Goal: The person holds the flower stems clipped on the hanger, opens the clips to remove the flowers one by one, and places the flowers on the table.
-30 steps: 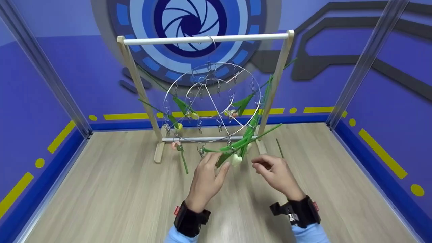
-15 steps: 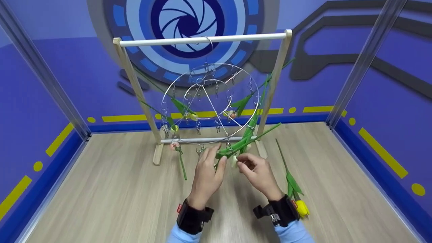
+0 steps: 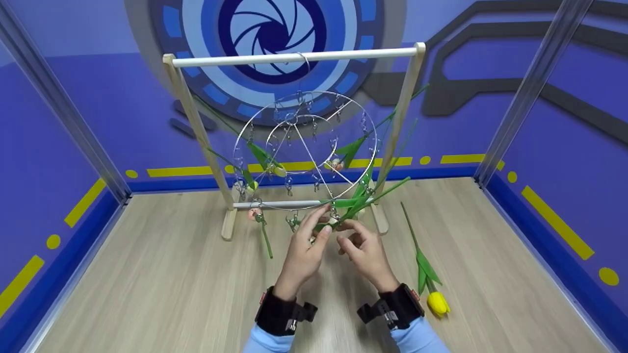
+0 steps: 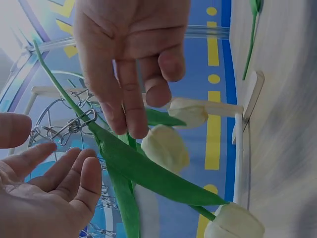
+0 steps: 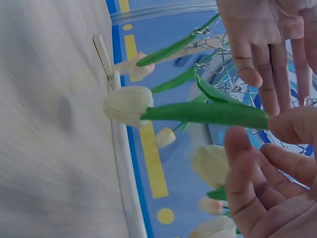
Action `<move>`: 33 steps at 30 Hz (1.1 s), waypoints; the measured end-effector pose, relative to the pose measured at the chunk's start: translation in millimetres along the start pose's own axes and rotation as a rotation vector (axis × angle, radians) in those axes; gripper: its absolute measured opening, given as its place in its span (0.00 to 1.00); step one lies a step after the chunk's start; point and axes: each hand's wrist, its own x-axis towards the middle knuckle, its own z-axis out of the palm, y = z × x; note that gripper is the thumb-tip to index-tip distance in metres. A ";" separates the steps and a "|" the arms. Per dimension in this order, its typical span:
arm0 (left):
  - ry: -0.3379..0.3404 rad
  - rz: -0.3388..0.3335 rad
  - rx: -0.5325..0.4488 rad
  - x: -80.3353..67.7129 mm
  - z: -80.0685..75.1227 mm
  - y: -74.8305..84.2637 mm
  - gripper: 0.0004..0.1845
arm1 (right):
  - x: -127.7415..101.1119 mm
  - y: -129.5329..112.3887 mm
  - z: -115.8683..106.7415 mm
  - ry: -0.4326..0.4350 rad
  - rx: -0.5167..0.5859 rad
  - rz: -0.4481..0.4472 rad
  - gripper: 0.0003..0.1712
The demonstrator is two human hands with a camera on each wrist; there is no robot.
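Note:
Both hands are raised at the front lower rim of a round wire clip hanger [image 3: 314, 160]. My left hand [image 3: 304, 252] has its fingers loosely extended beside a metal clip [image 4: 79, 123], with nothing gripped. That clip bears a tulip stem; its green leaf [image 4: 148, 171] slants down to a white tulip head [image 4: 235, 223]. My right hand [image 3: 370, 255] is close on the other side, fingers loosely bent, thumb and fingertips overlapping the leaf in the right wrist view. Two more white tulips, one nearer [image 4: 166, 146] and one farther [image 4: 189, 114], hang behind. The hands mostly hide the white head in the head view.
The hanger hooks over the bar [image 3: 235, 60] of a wooden rack. A pink tulip [image 3: 255, 214] and several others hang from its clips, long stems sticking out sideways. At the right, a yellow tulip [image 3: 438, 304] lies on the table [image 3: 162, 289]. Patterned walls enclose the table.
My right hand has moved left toward the left hand, uncovering the yellow tulip on the table. The left hand has shifted slightly right, and the hanging tulips at the front right have swung.

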 end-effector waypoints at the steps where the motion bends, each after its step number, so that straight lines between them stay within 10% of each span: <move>1: -0.011 -0.001 -0.012 0.1 -0.5 -0.5 0.24 | 0.3 1.1 0.8 0.000 0.010 0.010 0.15; 18: -0.068 -0.016 -0.098 -0.7 -0.7 4.5 0.21 | 0.3 5.1 5.3 -0.036 0.164 0.151 0.18; 33: -0.050 -0.011 -0.139 -0.4 -7.3 7.8 0.19 | 0.7 2.6 4.6 -0.009 0.121 0.034 0.06</move>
